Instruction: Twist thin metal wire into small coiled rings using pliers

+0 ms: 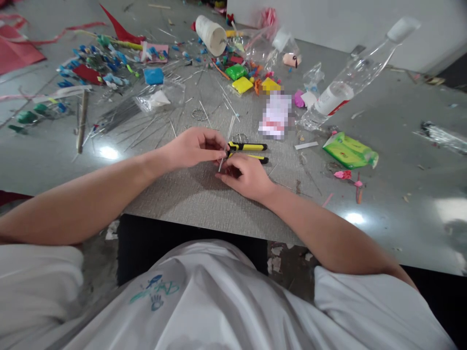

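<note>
My left hand (pixel 200 146) has its thumb and fingers pinched around some thin metal wires (pixel 231 125), which stick up and down past the fingertips. Close against it, my right hand (pixel 246 175) curls its fingers near the lower ends of the wires; whether it grips them too is partly hidden. Just behind my right hand lie pliers (pixel 251 147) with yellow and black handles spread apart, their jaws covered by my fingers. A small coil of wire (pixel 240 138) rests beside the pliers, and another wire coil (pixel 199 114) lies farther back.
Loose wires (pixel 142 121) and blue clay pieces (pixel 109 61) spread over the left side. Clay packets (pixel 242 85) and a tipped white cup (pixel 211 35) lie at the back. Rightward are a clear plastic bottle (pixel 359 73) and a green packet (pixel 348 149). The table edge (pixel 197 226) runs before me.
</note>
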{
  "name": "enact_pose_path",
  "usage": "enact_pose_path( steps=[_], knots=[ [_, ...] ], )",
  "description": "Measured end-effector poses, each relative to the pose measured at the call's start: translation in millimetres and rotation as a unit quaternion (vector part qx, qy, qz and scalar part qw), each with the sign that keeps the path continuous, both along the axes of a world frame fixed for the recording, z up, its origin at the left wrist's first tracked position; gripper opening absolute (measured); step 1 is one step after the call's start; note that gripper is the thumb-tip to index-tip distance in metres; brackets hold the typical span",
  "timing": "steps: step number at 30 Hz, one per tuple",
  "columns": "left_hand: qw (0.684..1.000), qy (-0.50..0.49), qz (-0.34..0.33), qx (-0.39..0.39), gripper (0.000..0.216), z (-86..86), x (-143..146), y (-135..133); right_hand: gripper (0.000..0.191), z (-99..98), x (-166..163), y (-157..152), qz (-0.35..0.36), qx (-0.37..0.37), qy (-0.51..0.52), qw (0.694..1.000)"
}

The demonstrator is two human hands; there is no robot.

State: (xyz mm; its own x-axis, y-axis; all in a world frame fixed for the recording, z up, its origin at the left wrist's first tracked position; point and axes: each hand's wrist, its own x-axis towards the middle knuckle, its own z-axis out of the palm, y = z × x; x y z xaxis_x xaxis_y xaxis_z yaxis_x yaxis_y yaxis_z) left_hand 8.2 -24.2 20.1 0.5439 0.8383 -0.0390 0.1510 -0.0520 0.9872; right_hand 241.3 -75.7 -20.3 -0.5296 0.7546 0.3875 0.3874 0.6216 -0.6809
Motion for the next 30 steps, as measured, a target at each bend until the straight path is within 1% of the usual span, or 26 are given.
enact_pose_path(
  steps=[2, 5, 7, 9, 12, 16, 19, 23, 30],
  knots=[
    [1.000, -0.017, 0.024, -0.009, 0.020, 0.4, 1, -1, 0.023, -0.4, 0, -1, -0.009, 0.024, 0.017, 1.000],
    [0.995, -0.056, 0.073, -0.039, 0.016, -1.4, 3, 1, 0.026, -0.5, 1, -2, -0.042, 0.048, 0.052, 0.997],
    [0.990, -0.077, 0.102, -0.062, 0.014, -3.4, 4, 3, 0.028, -1.2, 1, -2, -0.059, 0.047, 0.083, 0.994],
    [0.986, -0.087, 0.116, -0.078, 0.014, -4.8, 4, 5, 0.032, -2.3, 2, -1, -0.052, 0.035, 0.116, 0.991],
    [0.985, -0.091, 0.124, -0.083, 0.014, -4.3, 5, 4, 0.031, -2.3, 2, -2, -0.030, 0.027, 0.132, 0.990],
    [0.984, -0.094, 0.129, -0.080, 0.014, -1.6, 5, 3, 0.025, 2.2, 2, -4, -0.019, 0.048, 0.108, 0.993],
    [0.985, -0.089, 0.126, -0.083, 0.014, -0.4, 5, 3, 0.024, 3.9, 2, -4, -0.012, 0.049, 0.085, 0.995],
    [0.986, -0.072, 0.127, -0.080, 0.016, 1.7, 6, 2, 0.024, 0.9, 3, -1, 0.003, 0.048, 0.053, 0.997],
    [0.988, -0.066, 0.115, -0.078, 0.013, 5.3, 6, -2, 0.024, -1.0, 3, 2, 0.030, 0.054, 0.038, 0.997]
  ],
)
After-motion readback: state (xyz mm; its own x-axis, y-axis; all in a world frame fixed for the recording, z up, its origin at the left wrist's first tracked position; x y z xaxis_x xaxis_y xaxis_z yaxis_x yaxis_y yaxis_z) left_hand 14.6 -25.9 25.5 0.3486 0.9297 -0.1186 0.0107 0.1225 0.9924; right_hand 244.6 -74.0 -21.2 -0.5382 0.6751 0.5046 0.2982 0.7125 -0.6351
